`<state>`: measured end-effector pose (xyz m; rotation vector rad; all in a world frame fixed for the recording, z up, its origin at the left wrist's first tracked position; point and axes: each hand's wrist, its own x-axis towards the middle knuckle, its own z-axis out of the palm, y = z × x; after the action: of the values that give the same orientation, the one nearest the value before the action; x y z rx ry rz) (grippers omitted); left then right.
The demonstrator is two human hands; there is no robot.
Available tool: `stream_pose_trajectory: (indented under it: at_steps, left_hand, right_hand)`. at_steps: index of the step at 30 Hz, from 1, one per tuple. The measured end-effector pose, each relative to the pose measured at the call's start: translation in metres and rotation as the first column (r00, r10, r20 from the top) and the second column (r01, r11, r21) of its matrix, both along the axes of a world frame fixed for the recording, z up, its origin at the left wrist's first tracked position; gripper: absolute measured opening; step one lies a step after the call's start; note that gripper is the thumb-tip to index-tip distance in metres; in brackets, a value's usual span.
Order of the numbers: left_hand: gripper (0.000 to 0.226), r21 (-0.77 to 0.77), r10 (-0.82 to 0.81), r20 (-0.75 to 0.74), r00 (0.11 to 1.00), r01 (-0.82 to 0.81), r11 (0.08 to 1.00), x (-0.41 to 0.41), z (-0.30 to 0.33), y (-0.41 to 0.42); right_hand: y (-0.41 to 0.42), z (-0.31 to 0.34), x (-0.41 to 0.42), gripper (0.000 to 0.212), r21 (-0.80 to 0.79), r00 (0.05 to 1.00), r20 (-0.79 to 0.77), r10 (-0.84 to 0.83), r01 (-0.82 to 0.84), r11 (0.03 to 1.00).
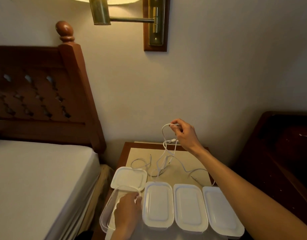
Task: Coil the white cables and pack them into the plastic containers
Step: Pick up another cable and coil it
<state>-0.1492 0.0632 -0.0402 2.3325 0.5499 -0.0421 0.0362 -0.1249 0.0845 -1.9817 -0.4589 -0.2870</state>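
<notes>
My right hand (184, 134) is raised above the nightstand (192, 160) and pinches a white cable (164, 135) that hangs in loops down to the tabletop. More white cables (142, 162) lie tangled on the table behind the containers. My left hand (127, 211) rests inside the open clear plastic container (106, 215) at the front left, fingers bent over something white; what it holds is hidden. The loose white lid (129, 177) of that container leans just behind it. Three closed containers (158, 205) with white lids stand in a row to the right.
A bed (36, 179) with a carved wooden headboard (45, 94) lies close on the left. A brass wall lamp (104, 13) hangs overhead. Dark wooden furniture (279, 153) stands to the right of the nightstand.
</notes>
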Motion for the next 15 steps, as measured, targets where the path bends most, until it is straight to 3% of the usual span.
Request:
stream_pose_trajectory:
  at_steps: [3, 6, 8, 10, 12, 15]
  left_hand:
    - [0.026, -0.024, 0.069, 0.347, 0.935, -0.065, 0.998, 0.018, 0.027, -0.01]
    - [0.038, -0.192, 0.022, 0.587, 0.809, 0.113, 0.975, 0.049, 0.068, -0.025]
    - [0.044, -0.26, -0.067, 0.612, 0.788, 0.28, 0.924, 0.072, 0.097, -0.03]
    - [0.032, -0.249, -0.183, 0.607, 0.773, 0.404, 0.88, 0.095, 0.118, -0.031]
    - [0.016, -0.24, -0.24, 0.599, 0.764, 0.457, 0.856, 0.11, 0.135, -0.028]
    - [0.012, -0.166, -0.197, 0.697, 0.689, 0.423, 0.891, 0.121, 0.164, -0.021]
  right_hand:
    - [-0.002, 0.009, -0.005, 0.013, -0.016, 0.997, -0.039, 0.07, -0.071, 0.997]
    - [0.0, 0.017, -0.013, 0.013, -0.053, 0.989, -0.066, 0.131, -0.134, 0.99]
    - [0.001, 0.022, -0.019, 0.014, -0.063, 0.984, -0.067, 0.165, -0.169, 0.984]
    - [-0.001, 0.025, -0.024, 0.014, -0.066, 0.98, -0.051, 0.192, -0.195, 0.979]
    - [-0.006, 0.025, -0.026, 0.014, -0.084, 0.982, -0.031, 0.188, -0.19, 0.978]
    - [-0.017, 0.012, -0.024, 0.017, -0.162, 0.989, -0.028, 0.144, -0.146, 0.976]
